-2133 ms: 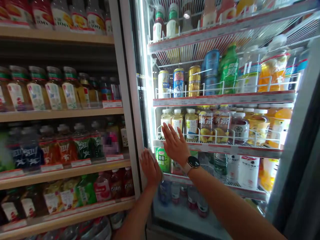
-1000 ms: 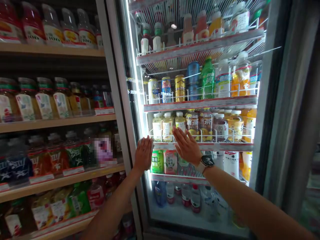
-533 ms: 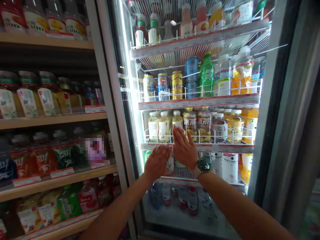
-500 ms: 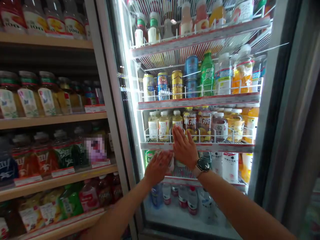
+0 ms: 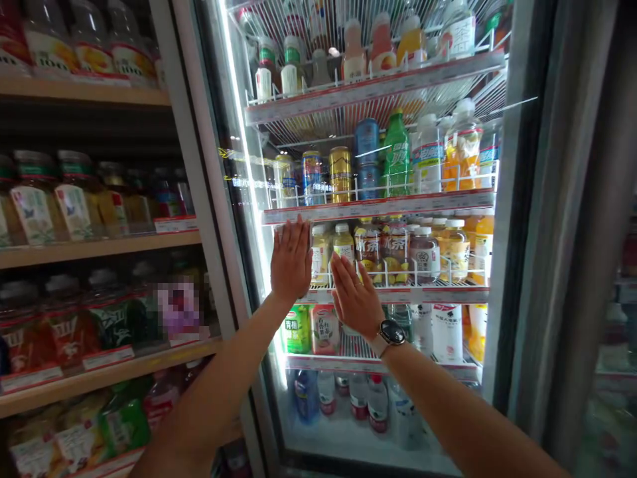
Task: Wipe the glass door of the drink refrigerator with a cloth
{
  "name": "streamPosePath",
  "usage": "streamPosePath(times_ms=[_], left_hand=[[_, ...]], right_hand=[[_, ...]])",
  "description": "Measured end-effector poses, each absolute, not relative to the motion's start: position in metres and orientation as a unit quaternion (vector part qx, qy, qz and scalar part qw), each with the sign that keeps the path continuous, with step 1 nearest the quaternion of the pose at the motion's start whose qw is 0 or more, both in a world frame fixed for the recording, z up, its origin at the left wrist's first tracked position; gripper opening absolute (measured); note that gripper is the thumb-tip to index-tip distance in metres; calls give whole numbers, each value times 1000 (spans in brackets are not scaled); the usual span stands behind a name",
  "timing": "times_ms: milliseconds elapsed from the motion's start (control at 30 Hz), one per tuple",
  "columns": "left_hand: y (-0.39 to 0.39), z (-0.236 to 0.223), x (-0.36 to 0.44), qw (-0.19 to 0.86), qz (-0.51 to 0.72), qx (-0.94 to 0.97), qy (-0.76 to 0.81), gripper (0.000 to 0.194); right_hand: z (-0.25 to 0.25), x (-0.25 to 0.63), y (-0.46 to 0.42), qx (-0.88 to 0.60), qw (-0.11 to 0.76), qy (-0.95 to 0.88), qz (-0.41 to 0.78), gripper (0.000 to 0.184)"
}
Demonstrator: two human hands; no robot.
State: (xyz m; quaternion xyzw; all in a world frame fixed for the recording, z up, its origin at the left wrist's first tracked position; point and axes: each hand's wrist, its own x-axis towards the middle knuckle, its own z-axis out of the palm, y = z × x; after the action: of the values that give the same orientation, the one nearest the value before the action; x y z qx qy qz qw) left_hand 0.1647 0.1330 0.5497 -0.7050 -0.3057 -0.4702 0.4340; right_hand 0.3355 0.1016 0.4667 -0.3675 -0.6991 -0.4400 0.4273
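Observation:
My left hand (image 5: 292, 260) is raised with its palm forward and its fingers stretched out, in front of the third shelf of a lit drinks fridge. It covers the leftmost tea bottles. Lower and to its right, my right hand (image 5: 355, 299) is also flat and stretched out, with a watch (image 5: 392, 332) on the wrist. Neither hand holds anything. Reflections show a glass door (image 5: 328, 441) between me and the drinks; I cannot tell whether the palms touch it. Beside the right fingers stands a pale tea bottle (image 5: 343, 242). Below the left hand are a green drink carton (image 5: 297, 330) and a reddish one (image 5: 326, 332).
Open wooden shelves (image 5: 99, 244) with rows of bottles stand to the left, past a grey upright frame (image 5: 199, 179). Cans, a green bottle (image 5: 397, 153) and orange drinks fill the fridge's upper shelves. A dark door frame (image 5: 520, 252) runs down the right.
My left hand has risen from in front of the lower carton shelf to the tea-bottle shelf, uncovering the cartons. My right hand stays flat in nearly the same place. The view has shifted slightly.

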Motion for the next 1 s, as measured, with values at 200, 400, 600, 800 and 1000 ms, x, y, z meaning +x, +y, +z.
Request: streamPosePath(times_ms=[200,400,600,800,1000], left_hand=[[123,457,159,456,-405,-731,-307,66],[118,342,137,472,-339,-754,-307,65],[112,393,136,448,-322,-787,-275,67],[117,514,201,418,-462,-738,-260,67],[112,459,247,457,-371,-756,-287,63]], right_hand=[[466,335,102,-368,433,-697,-437,72],[466,334,103,-378,418,-708,-426,74],[474,353,86,-368,394,-726,-427,66],[458,414,72,-419,428,-673,-434,70],[442,429,84,-428,410,-664,-455,73]])
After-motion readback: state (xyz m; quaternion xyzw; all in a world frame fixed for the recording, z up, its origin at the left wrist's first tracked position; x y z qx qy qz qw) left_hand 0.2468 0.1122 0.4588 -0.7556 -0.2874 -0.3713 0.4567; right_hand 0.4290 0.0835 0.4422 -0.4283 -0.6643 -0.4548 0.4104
